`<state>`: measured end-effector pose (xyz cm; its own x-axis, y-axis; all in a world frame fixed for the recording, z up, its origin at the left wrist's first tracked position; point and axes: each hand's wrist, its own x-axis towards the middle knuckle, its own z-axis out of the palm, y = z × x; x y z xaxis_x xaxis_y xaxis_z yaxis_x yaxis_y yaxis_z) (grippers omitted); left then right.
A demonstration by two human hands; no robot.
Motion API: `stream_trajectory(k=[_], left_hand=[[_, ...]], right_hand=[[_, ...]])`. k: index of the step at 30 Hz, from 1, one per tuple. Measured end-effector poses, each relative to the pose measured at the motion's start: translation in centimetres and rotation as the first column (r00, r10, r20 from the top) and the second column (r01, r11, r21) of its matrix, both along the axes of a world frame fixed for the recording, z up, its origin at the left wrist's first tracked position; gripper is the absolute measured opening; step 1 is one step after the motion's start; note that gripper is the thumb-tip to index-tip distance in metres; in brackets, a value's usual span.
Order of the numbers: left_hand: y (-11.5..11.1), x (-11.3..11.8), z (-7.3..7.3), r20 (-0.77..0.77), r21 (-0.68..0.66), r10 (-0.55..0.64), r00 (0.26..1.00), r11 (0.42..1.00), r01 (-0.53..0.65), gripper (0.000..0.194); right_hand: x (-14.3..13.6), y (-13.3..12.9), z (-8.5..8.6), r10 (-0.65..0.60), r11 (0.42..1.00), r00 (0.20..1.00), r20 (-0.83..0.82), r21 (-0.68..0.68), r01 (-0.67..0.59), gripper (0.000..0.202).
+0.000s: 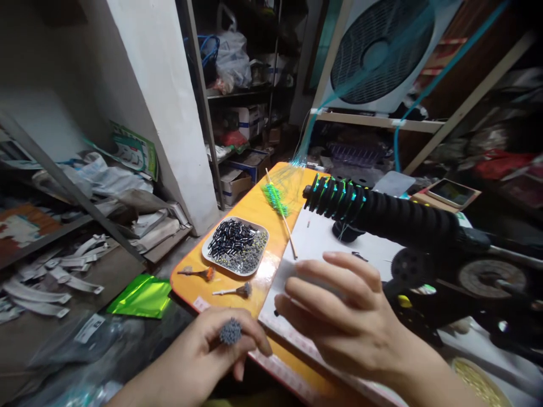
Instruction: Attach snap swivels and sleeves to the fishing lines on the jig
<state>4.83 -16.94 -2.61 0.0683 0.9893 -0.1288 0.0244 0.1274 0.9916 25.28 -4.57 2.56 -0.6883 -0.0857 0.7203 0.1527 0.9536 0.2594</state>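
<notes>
At the table's near edge, my left hand (pixel 220 345) is closed around a small bundle of thin grey pieces (pixel 230 331), whose ends face up. My right hand (pixel 339 311) hovers over a white sheet (pixel 303 237), fingers curved and apart; its thumb is hidden. A small black speck (pixel 276 312) shows below its fingertips. To the left, a white tray (pixel 204 252) holds shiny black tubes (pixel 231 237) and small grey and yellowish pieces (pixel 244 257). Beside the tray lie an orange-tipped brush-like bundle (pixel 197 273) and a grey-tipped one (pixel 233 291).
A thin stick (pixel 291 237) with green strands (pixel 275 198) lies on the orange table (pixel 254 209). A black ribbed cylinder (pixel 382 212) juts over the right side. Teal strands (pixel 311 133) hang behind, near a box fan (pixel 382 51). A bright green packet (pixel 142 297) lies left.
</notes>
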Motion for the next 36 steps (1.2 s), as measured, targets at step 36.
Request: stream_trajectory(k=[36], left_hand=[[-0.6,-0.2,-0.7,-0.015,0.488,-0.107,0.994,0.867,0.101,0.029]], right_hand=[[-0.7,4.0,-0.2,-0.034,0.986,0.985,-0.167,0.153,0.060,0.025]])
